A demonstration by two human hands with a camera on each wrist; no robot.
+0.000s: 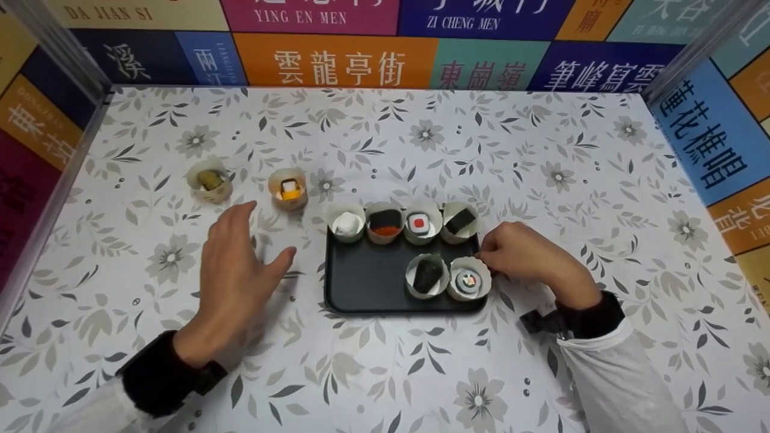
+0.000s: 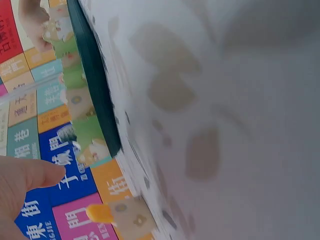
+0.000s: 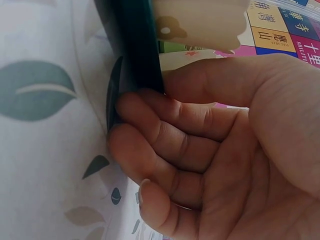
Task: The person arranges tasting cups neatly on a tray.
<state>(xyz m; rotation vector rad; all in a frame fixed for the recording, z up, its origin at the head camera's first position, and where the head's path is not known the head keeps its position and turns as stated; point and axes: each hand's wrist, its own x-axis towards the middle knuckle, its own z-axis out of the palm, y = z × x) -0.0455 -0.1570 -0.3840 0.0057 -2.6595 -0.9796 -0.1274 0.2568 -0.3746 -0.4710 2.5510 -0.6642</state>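
A black tray (image 1: pixel 370 276) bears a back row of paper cups with small sushi-shaped pieces. Near its front right stand a cup with a dark cone-like piece (image 1: pixel 427 275) and one with a round roll (image 1: pixel 468 281). At the tray's right edge my right hand (image 1: pixel 529 255) pinches the rim; thumb (image 3: pixel 215 82) and curled fingers meet there in the right wrist view. My left hand (image 1: pixel 237 270) hovers left of the tray, fingers spread, holding nothing. Beyond it are a cup with a yellow-and-white piece (image 1: pixel 290 189) and a cup with a greenish piece (image 1: pixel 210 181).
A white tablecloth (image 1: pixel 361 373) with grey leaves and flowers covers the table. Colourful panels with Chinese lettering (image 1: pixel 337 63) close off the back and both sides. The two loose cups stand left of the tray.
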